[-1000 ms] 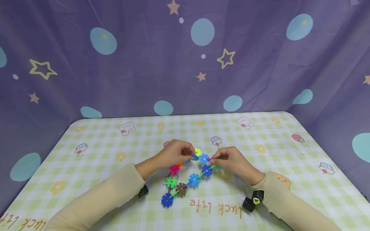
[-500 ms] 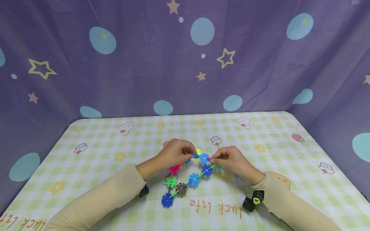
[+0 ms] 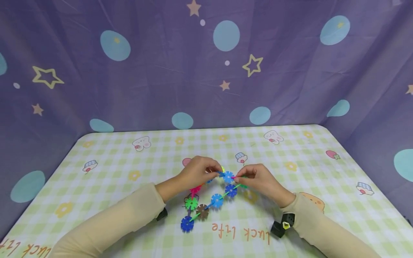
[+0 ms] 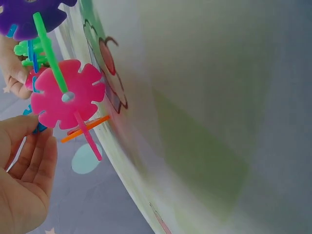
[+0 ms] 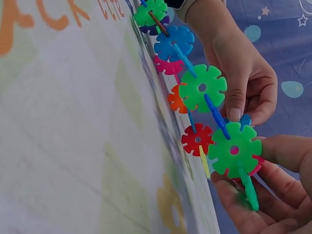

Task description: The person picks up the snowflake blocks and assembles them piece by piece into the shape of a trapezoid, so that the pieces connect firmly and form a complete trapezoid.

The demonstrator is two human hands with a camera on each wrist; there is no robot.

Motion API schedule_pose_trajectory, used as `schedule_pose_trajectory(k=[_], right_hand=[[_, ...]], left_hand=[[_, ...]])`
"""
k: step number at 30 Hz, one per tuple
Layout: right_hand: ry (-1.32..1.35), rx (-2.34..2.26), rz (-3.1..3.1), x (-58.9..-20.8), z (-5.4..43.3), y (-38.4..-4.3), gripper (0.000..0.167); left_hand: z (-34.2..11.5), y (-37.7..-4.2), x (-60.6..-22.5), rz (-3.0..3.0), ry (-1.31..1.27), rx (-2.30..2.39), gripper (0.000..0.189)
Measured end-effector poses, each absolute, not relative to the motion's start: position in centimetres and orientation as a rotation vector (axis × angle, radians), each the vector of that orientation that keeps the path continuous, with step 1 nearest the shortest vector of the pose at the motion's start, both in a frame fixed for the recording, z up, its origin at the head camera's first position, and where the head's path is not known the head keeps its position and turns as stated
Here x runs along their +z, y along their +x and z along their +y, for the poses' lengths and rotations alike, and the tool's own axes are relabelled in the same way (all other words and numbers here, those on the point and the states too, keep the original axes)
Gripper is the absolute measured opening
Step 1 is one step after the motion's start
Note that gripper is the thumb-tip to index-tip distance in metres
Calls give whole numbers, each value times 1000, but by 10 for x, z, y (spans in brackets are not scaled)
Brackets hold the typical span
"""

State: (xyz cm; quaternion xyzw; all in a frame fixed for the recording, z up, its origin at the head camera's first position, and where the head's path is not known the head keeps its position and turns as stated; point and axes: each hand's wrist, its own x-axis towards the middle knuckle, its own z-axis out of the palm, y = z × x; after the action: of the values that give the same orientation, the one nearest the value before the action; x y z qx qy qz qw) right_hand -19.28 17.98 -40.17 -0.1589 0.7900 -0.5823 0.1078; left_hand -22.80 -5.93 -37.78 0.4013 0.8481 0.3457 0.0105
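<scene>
A chain of notched plastic snowflake discs, linked edge to edge, forms a loop on the table. My left hand (image 3: pixel 198 173) pinches a blue disc (image 4: pixel 40 127) at the loop's far side. Opposite it, my right hand (image 3: pixel 258 178) pinches a pink disc (image 3: pixel 234 177) between thumb and fingers. A light-blue disc (image 3: pixel 228 177) lies between the two hands, right at the left fingertips. The near end shows a dark-blue disc (image 3: pixel 187 224) and a brown disc (image 3: pixel 202 212). In the right wrist view, a green disc (image 5: pixel 235 150) stands in front of the right fingers. A yellow disc is mostly hidden behind the left fingers.
A green-and-white checked cloth (image 3: pixel 129 222) with printed figures covers the table. Behind it hangs a purple curtain (image 3: pixel 155 86). Black wrist cameras sit under both sleeves, the right one (image 3: pixel 278 228) low over the cloth.
My left hand has shifted slightly to the right with the blue disc, closer to the light-blue disc, covering more of the yellow disc. The right hand has stayed almost in place.
</scene>
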Motion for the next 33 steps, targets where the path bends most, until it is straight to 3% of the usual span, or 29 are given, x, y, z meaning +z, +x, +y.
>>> schedule_pose_trajectory(k=[13,33], right_hand=[[-509,-1696,2343,-405,177,-192,32],[-475,-1668,2474,-402,175,-188,30]], left_hand=[[-54,-228,-379,2697,1342,1092,8],[-47,-226,-382,2722,1427,1181,5]])
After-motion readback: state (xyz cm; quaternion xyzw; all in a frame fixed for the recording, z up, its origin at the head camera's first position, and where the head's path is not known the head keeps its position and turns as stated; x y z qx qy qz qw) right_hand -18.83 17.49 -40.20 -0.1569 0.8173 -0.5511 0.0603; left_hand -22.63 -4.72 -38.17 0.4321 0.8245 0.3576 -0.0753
